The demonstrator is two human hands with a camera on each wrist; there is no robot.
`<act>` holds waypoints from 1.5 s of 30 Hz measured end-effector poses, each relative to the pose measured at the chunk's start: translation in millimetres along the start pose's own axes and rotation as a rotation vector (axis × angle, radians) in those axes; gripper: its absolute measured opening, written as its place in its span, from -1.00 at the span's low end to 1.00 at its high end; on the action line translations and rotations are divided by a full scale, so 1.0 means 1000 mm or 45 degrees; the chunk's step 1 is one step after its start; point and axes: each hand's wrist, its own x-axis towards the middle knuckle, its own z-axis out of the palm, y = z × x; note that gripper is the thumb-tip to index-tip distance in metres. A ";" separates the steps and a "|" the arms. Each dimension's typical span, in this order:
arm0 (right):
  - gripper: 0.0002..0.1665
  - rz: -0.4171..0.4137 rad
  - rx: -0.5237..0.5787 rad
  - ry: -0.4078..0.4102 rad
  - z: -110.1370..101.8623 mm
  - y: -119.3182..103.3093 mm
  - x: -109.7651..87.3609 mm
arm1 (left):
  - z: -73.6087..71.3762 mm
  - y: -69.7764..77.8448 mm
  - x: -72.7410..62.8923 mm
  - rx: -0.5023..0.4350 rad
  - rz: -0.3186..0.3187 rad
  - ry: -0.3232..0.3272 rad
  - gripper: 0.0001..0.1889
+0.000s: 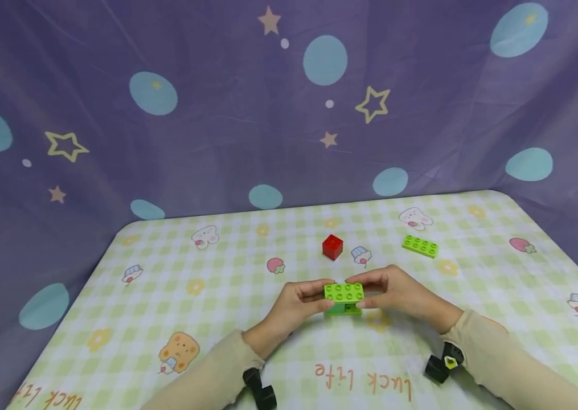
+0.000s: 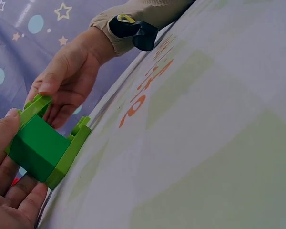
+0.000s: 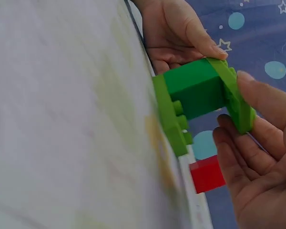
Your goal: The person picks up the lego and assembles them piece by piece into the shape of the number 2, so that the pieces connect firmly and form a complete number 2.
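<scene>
Both hands meet at a small stack of toy building bricks in the middle of the table. On top is a light green studded plate. Below it, toward the left end, sits a dark green block, which stands on a lower light green plate with bare studs beside the block. My left hand grips the stack's left end between thumb and fingers. At the other end, my right hand pinches the top plate, thumb near its studded face and fingers behind it.
Behind the stack lies a red brick. Farther right on the checked tablecloth is another light green studded plate. A purple curtain hangs along the table's far edge.
</scene>
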 end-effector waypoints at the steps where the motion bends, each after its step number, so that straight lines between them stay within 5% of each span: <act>1: -0.50 -0.014 -0.036 -0.007 -0.002 -0.002 0.000 | 0.000 0.000 0.000 0.002 0.003 0.000 -0.56; 9: -0.60 -0.095 -0.215 0.002 -0.023 -0.013 0.008 | -0.001 0.000 -0.001 0.005 0.007 -0.003 -0.54; 15: -0.57 0.011 -0.281 0.216 -0.025 -0.006 0.032 | -0.002 -0.002 -0.001 0.013 0.018 -0.007 -0.54; 24: -0.38 0.254 -0.076 0.486 -0.014 0.013 0.057 | -0.002 -0.003 -0.001 0.025 0.004 0.001 -0.54; 35: -0.35 0.278 -0.005 0.509 -0.007 0.022 0.075 | -0.002 -0.003 -0.001 0.021 0.031 -0.032 -0.53; 45: -0.44 0.177 -0.180 0.515 -0.003 0.027 0.082 | -0.003 -0.002 -0.001 0.015 0.035 -0.026 -0.54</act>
